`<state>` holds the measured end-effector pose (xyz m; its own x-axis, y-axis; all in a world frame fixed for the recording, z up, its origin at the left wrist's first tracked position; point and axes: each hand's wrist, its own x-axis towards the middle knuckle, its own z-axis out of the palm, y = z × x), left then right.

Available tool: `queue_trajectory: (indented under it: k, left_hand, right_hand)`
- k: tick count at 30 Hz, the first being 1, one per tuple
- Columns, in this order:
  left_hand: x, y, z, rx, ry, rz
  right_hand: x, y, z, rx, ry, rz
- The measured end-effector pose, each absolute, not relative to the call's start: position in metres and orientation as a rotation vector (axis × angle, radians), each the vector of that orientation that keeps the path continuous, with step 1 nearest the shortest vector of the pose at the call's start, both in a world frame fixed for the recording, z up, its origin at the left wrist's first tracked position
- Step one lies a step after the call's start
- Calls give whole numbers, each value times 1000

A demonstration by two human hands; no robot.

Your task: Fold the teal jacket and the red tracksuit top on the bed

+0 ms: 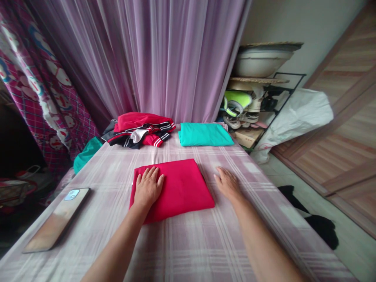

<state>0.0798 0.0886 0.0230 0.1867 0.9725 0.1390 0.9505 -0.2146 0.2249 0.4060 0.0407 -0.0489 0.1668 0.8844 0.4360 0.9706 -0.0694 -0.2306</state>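
A folded red garment [182,186] lies in the middle of the checked bed sheet [188,250]. My left hand [147,186] rests flat on the garment's left part, fingers stretched out and together. My right hand [227,182] lies flat on the sheet just right of the garment, fingers extended, holding nothing. A folded teal garment [204,134] sits further back on the right. A loose heap of red, black and white striped clothes [140,130] lies at the back, left of the teal one.
A phone [57,219] lies on the sheet at the left. Teal cloth [86,154] hangs off the left edge. Purple curtains [152,58] close the back. A rack with shoes [243,111], a basin [261,60] and a white bag [296,113] stand right.
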Motion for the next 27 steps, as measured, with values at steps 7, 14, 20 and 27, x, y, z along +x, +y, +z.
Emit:
queue_trajectory:
  k: [7, 14, 20, 27]
  left_hand:
    - [77, 92, 17, 2399, 1899, 448]
    - [75, 93, 18, 2419, 1883, 448]
    - [77, 92, 19, 2410, 1898, 446]
    - [77, 92, 19, 2377, 1887, 472]
  right_hand:
    - [427, 18, -39, -1985, -1613, -26]
    - [431, 22, -39, -2010, -1456, 40]
    - [433, 26, -44, -2054, -1375, -79]
    - [451, 20, -51, -2082, -1240, -24]
